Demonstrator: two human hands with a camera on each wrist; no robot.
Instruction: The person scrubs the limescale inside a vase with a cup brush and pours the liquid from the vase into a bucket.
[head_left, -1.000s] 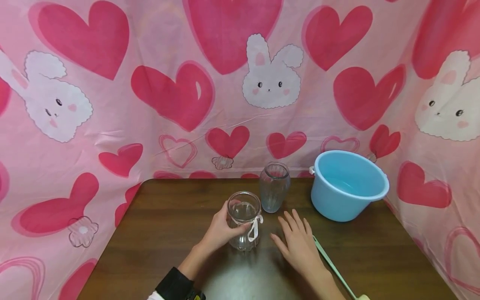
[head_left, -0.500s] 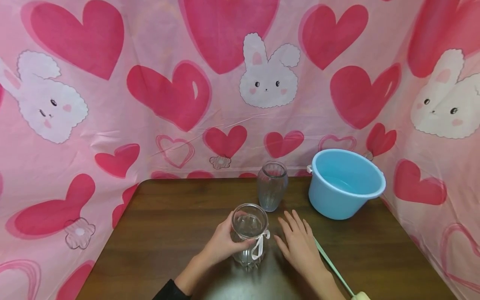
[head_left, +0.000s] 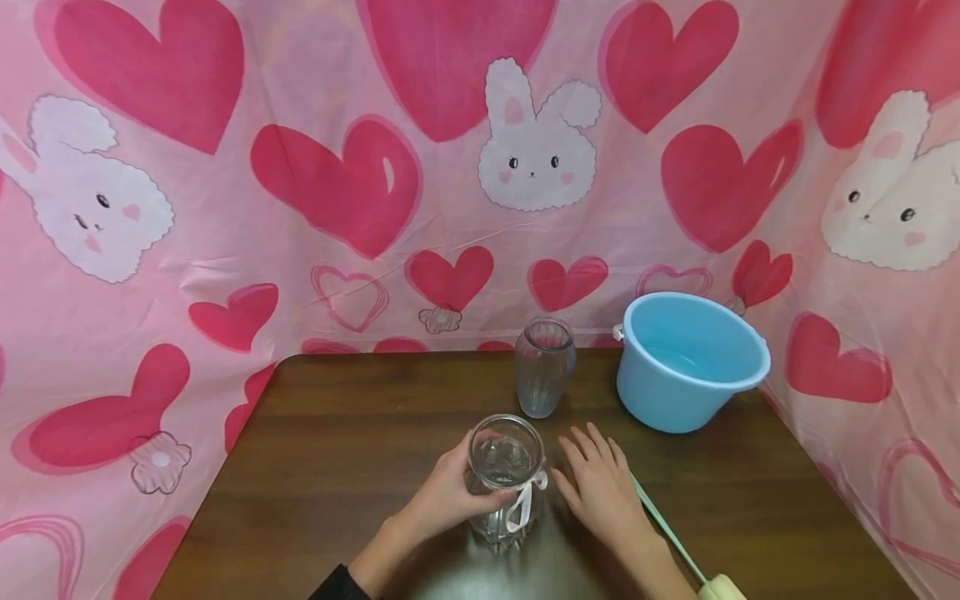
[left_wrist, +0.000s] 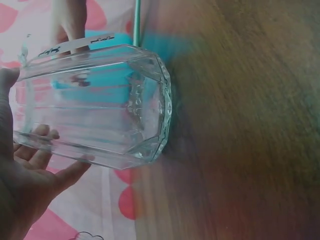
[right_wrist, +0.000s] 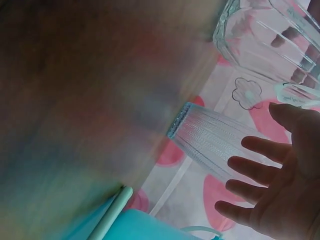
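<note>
My left hand grips a clear glass jar round its neck, thumb in front and fingers behind. A white ribbon bow is tied at the neck. The jar is upright; I cannot tell whether its base touches the table. In the left wrist view the faceted glass jar shows the hand's fingers behind it. Just right of the jar, my right hand is held with fingers spread and nothing in them. Behind both hands stands a ribbed glass vase, also seen past the right fingers as a vase.
A light blue bucket stands at the back right of the brown wooden table. Beside the right forearm lies a thin pale green stick with a cream-coloured end. A pink curtain with hearts and rabbits surrounds the table.
My left hand has brought the glass jar nearer to me and slightly right, closer to the right hand. The right hand has hardly moved.
</note>
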